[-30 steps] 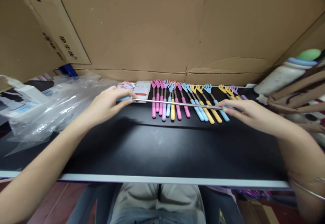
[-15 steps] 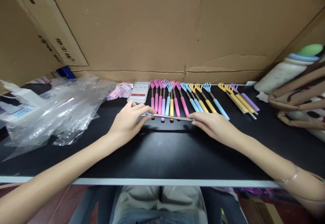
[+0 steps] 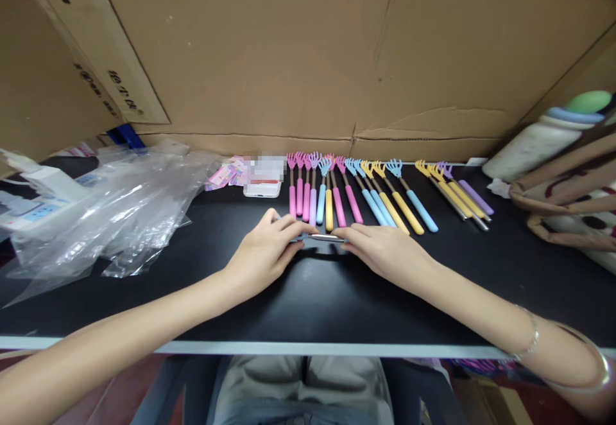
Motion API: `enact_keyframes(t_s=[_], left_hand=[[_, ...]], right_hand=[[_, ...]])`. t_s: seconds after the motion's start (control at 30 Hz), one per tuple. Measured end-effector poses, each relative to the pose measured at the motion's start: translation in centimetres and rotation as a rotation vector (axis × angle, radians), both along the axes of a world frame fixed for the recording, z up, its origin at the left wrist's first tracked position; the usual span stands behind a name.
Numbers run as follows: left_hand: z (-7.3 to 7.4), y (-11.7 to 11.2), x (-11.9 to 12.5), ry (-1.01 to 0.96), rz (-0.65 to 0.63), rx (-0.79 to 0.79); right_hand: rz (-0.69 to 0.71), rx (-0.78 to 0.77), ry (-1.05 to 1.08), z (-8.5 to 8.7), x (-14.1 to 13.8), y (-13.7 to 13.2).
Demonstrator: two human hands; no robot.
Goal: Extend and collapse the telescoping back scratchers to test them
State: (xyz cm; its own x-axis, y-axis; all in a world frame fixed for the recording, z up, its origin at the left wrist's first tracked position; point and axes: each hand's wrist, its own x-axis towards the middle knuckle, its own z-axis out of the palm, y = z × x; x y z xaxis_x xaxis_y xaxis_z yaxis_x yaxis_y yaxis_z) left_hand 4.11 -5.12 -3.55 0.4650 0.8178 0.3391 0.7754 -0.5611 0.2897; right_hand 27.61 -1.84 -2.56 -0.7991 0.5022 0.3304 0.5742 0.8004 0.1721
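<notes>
My left hand (image 3: 269, 245) is closed around the blue end of a back scratcher, which its fingers mostly cover. Between my hands a short stretch of the back scratcher's metal rod (image 3: 325, 237) shows, held level above the black table. The fingers of my right hand (image 3: 380, 245) pinch the rod's other end, and that end is hidden. Just beyond my hands lies a row of assembled back scratchers (image 3: 312, 200) with pink, purple, blue and yellow handles, claws pointing away from me.
Clear plastic bags (image 3: 139, 200) and a power strip (image 3: 38, 210) lie at the left. Behind the left hand are a phone (image 3: 262, 189) and small printed cards (image 3: 228, 173). Loose scratcher parts (image 3: 455, 190), a bottle (image 3: 539, 139) and a brown bag (image 3: 563, 187) are at the right. Cardboard (image 3: 269, 52) walls the back.
My hands have come closer together and slightly nearer to me, so the visible stretch of metal rod between them is much shorter. Both still grip the back scratcher.
</notes>
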Motion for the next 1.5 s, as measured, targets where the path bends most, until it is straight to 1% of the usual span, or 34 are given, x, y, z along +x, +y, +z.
enact_keyframes(t_s=[0.1,0.17,0.27,0.37,0.47,0.53,0.57,0.63,0.77,0.87,0.93,1.03,1.13,1.2,1.3,1.37,1.4,1.47,1.5], left_hand=[[0.3,0.1,-0.1,0.089,0.027,0.077],[0.5,0.2,-0.2,0.183,0.026,0.173],[1.0,0.6,-0.7,0.349,-0.006,0.404],[1.8,1.3,-2.3,0.489,-0.005,0.635],[2.8,2.0,-5.2,0.572,0.046,0.737],[3.4,2.3,-7.4,0.625,0.091,0.776],[3.6,2.5,-8.5,0.66,0.092,0.787],[3.9,2.7,-10.5,0.72,0.108,0.804],[4.4,2.9,-13.7,0.806,0.097,0.864],[4.6,2.7,-15.6,0.831,0.132,0.905],[4.8,2.2,-16.6,0.833,0.166,0.871],[4.9,1.5,-17.2,0.8,0.232,0.771],[4.9,1.2,-17.2,0.715,0.259,0.705],[4.7,1.3,-17.4,0.653,0.249,0.674],[4.5,1.5,-17.8,0.547,0.249,0.637],[4.6,1.7,-17.9,0.483,0.267,0.618],[4.7,1.7,-17.8,0.461,0.279,0.623],[5.0,1.9,-17.0,0.456,0.278,0.661],[5.2,2.1,-16.3,0.475,0.255,0.693]], right_hand=[[-0.023,0.039,0.017,0.4,0.1,-0.2],[-0.044,0.075,0.021,0.7,0.3,-0.3],[-0.062,0.156,0.023,1.3,0.9,-0.4],[-0.097,0.278,0.009,2.0,2.5,0.0],[-0.182,0.372,-0.035,2.7,5.7,1.1],[-0.249,0.433,-0.075,3.2,8.7,2.0],[-0.27,0.47,-0.088,3.4,10.3,2.4],[-0.287,0.531,-0.104,3.6,13.5,3.2],[-0.392,0.515,-0.173,3.7,19.2,3.8],[-0.433,0.522,-0.188,3.7,22.9,3.9],[-0.455,0.491,-0.186,3.8,24.9,4.1],[-0.553,0.4,-0.137,4.0,26.9,5.0],[-0.627,0.229,-0.077,4.3,27.7,6.2],[-0.616,0.132,-0.034,4.2,27.8,6.7],[-0.565,0.08,0.038,3.9,27.4,6.8],[-0.546,0.107,0.06,4.0,26.7,6.5],[-0.54,0.151,0.071,4.1,26.1,6.3],[-0.51,0.273,0.097,4.6,23.9,5.7],[-0.473,0.327,0.111,4.9,22.3,5.3]])
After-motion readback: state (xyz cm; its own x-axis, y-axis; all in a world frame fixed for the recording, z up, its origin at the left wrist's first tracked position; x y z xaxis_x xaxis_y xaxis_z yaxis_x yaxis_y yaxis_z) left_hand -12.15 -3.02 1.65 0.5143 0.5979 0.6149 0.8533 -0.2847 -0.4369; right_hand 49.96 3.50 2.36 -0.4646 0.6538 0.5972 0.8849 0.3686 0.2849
